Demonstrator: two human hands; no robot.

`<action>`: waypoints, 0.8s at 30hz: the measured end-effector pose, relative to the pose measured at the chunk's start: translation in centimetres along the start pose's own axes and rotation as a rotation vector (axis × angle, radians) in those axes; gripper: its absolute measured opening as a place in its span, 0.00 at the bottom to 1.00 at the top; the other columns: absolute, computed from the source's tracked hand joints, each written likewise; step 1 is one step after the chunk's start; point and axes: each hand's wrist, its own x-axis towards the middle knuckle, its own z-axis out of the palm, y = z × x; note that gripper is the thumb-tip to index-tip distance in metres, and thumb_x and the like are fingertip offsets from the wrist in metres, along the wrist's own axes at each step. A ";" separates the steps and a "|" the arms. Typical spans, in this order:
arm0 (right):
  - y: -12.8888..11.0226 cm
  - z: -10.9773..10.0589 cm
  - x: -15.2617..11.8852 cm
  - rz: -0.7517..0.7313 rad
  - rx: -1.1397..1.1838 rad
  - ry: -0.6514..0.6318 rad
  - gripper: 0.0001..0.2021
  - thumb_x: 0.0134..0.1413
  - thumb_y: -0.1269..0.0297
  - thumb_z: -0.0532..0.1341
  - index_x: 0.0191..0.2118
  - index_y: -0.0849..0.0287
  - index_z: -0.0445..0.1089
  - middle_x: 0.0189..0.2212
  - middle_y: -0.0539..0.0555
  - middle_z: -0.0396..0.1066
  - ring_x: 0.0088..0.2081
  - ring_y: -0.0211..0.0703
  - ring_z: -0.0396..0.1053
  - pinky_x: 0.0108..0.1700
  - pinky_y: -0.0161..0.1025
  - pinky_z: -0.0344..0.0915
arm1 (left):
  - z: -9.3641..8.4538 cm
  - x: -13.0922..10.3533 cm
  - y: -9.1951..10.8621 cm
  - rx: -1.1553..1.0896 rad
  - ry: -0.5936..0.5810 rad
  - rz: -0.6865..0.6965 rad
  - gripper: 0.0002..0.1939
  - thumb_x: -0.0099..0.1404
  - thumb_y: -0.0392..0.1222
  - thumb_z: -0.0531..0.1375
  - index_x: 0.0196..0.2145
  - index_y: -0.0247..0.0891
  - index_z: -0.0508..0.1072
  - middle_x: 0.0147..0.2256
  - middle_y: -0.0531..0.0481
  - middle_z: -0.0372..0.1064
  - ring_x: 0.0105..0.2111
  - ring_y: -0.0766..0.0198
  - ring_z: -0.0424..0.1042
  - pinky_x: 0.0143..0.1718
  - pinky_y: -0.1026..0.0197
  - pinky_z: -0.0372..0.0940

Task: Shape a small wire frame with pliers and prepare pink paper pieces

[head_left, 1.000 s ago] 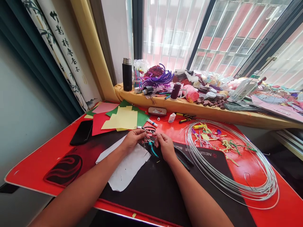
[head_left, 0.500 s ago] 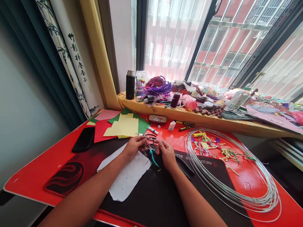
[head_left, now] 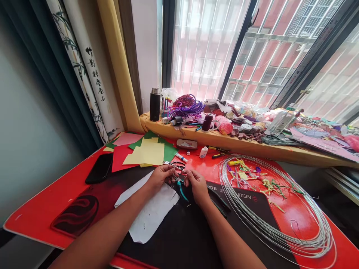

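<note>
Wire, a thin bent piece (head_left: 180, 171), is held up just beyond the teal-handled pliers (head_left: 183, 191), between the two hands. Around those pliers, from largest down: the red table (head_left: 33, 209) beneath everything, the dark mat (head_left: 182, 231) under them, the big wire coil (head_left: 314, 243) to their right, the white paper (head_left: 151, 218) to their left, and the dark-handled pliers (head_left: 220, 200) nearer the person on their right.

The left hand (head_left: 160, 178) is nearer the piece and pinches it between thumb and fingertips; the wire runs from there toward the right hand (head_left: 198, 186) — its long axis roughly crosswise, dipping slightly rightward. The right hand's thumb and forefinger are close together at the far end, but whether they grip it I cannot tell. The piece looks slender, with fine bent strands hanging below the left fingers — details too small to read.
</note>
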 end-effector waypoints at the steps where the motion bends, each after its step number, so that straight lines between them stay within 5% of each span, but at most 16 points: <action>1: 0.0 0.0 0.0 -0.002 -0.001 -0.001 0.20 0.60 0.43 0.64 0.35 0.57 0.75 0.16 0.45 0.63 0.23 0.40 0.63 0.33 0.38 0.61 | 0.0 0.0 0.0 0.003 0.001 -0.005 0.25 0.51 0.55 0.76 0.38 0.32 0.81 0.31 0.45 0.78 0.23 0.66 0.72 0.23 0.65 0.60; 24: 0.8 -0.3 0.1 -0.021 -0.013 -0.025 0.19 0.64 0.45 0.61 0.37 0.58 0.77 0.16 0.46 0.64 0.24 0.41 0.63 0.34 0.39 0.62 | -0.4 0.2 -0.1 -0.052 0.011 -0.040 0.24 0.51 0.53 0.77 0.39 0.32 0.81 0.30 0.46 0.78 0.24 0.67 0.73 0.26 0.66 0.65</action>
